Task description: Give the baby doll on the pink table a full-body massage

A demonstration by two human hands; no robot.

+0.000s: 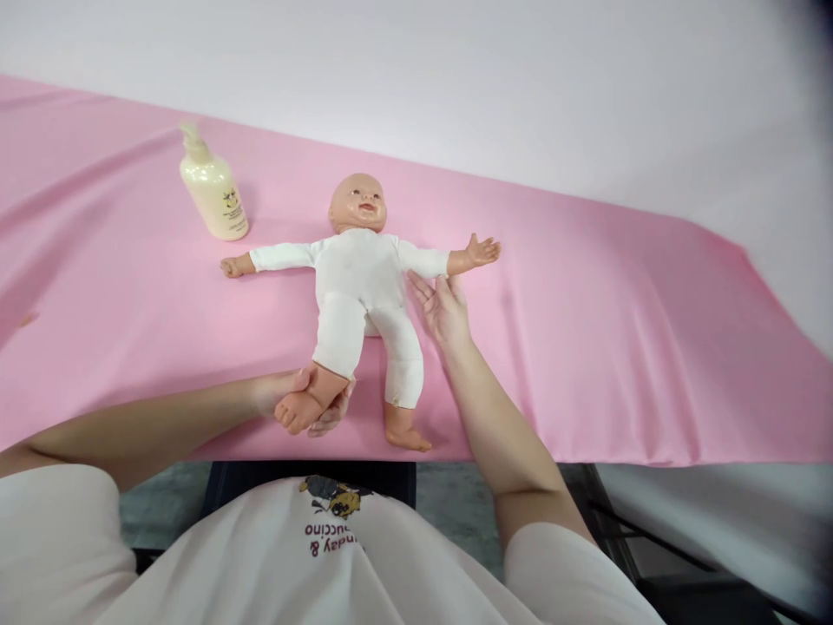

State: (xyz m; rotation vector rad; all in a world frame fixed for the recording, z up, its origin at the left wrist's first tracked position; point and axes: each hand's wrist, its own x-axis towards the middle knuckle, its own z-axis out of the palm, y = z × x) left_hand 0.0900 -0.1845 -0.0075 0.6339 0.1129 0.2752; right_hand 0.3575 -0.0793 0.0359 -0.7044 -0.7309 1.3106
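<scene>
A: Position of the plastic baby doll in the white cloth bodysuit [360, 278]?

B: Supine on the pink tablecloth [618, 330], arms spread, head away from the person, feet near the front edge.

A: Left hand [305, 401]?

B: Fingers wrapped around the doll's foot and ankle at the near edge, lifting it slightly.

A: Right hand [443, 305]?

B: Open, fingers loosely spread, palm turned up, just beside the doll's torso under its outstretched arm.

A: Other items?

B: Cream pump-top lotion bottle [213, 187], upright, behind the doll's other arm.
</scene>
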